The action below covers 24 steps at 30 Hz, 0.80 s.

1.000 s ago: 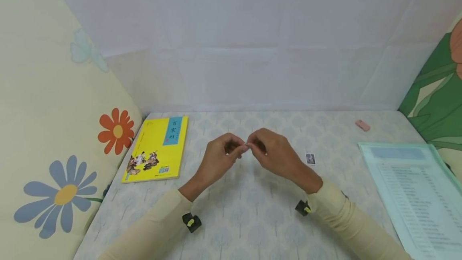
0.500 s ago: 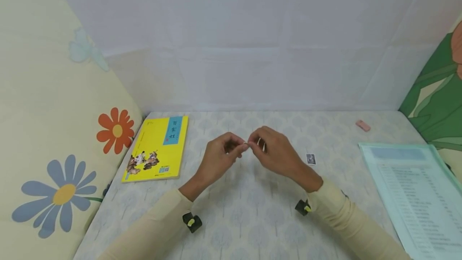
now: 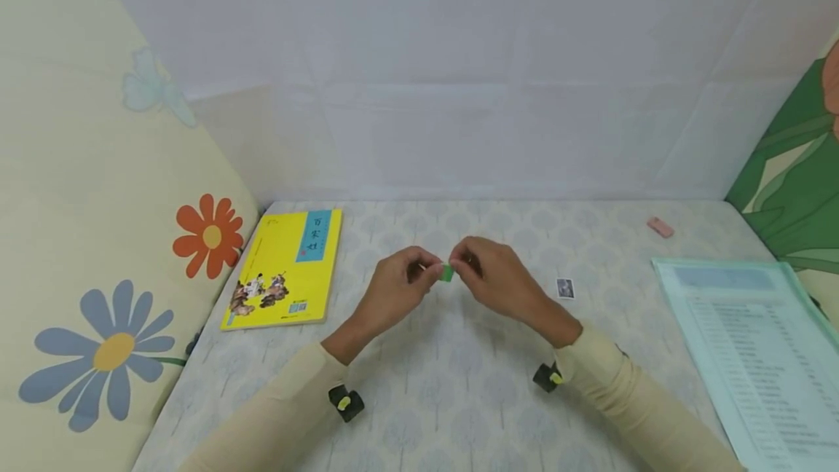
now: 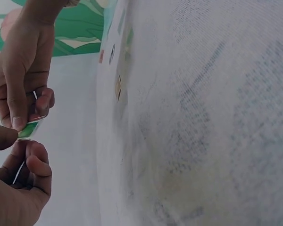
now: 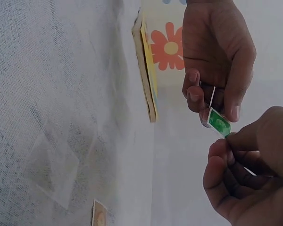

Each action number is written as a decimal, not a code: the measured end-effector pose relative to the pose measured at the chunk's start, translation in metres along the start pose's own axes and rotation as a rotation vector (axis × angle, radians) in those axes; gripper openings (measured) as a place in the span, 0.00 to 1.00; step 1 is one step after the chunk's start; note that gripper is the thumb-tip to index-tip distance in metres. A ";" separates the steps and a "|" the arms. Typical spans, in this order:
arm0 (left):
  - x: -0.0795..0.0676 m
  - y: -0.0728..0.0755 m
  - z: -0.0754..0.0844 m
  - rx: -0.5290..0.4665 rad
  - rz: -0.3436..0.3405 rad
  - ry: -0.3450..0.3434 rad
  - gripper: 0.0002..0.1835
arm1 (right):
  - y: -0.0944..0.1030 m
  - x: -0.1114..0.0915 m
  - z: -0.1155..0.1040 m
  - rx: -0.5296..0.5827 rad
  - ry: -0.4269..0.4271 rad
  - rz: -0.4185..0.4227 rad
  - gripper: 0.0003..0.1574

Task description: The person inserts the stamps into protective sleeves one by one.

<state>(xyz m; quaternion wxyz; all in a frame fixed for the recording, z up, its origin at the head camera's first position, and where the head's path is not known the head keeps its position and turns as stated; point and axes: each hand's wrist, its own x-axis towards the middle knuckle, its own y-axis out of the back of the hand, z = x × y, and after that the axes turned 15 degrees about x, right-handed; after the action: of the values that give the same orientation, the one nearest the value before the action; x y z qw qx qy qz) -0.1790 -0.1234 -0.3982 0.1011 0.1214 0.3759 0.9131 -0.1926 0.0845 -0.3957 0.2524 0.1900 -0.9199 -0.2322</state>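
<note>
In front of me over the table, a small green postage stamp with a white border [image 5: 220,123] is held between both hands. My left hand [image 3: 401,284] pinches its left edge between thumb and fingertips. The right hand [image 3: 501,279] pinches the opposite edge, its fingertips close to the left hand's. In the right wrist view the stamp is tilted, with its green face showing. A second stamp with a dark picture [image 3: 565,288] lies on the table just right of my right hand. A brownish stamp [image 5: 100,213] shows at the bottom of the right wrist view.
A yellow book [image 3: 288,268] lies at the left of the patterned tablecloth [image 3: 432,414]. At the right is a pale green folder with printed pages [image 3: 747,341], with a small pink object [image 3: 660,227] behind it. A white wall [image 3: 419,130] stands at the back.
The stamp has turned from nearly edge-on, so its green face now shows in the head view. Both hands have dipped slightly and keep pinching it.
</note>
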 end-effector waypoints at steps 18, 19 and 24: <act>0.012 -0.007 -0.022 0.260 -0.242 0.238 0.07 | -0.027 0.009 0.022 -0.030 -0.295 -0.195 0.03; 0.012 -0.008 -0.024 0.270 -0.259 0.248 0.07 | -0.029 0.010 0.023 -0.040 -0.302 -0.206 0.03; 0.015 -0.015 -0.035 0.297 -0.295 0.248 0.06 | -0.037 0.012 0.030 -0.084 -0.324 -0.250 0.04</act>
<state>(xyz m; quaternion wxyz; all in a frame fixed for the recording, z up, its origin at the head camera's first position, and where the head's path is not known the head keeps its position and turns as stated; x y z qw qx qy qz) -0.2021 -0.1323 -0.4309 0.1673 -0.0342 0.5294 0.8310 -0.2100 0.0585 -0.4342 0.0779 0.2520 -0.9074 -0.3272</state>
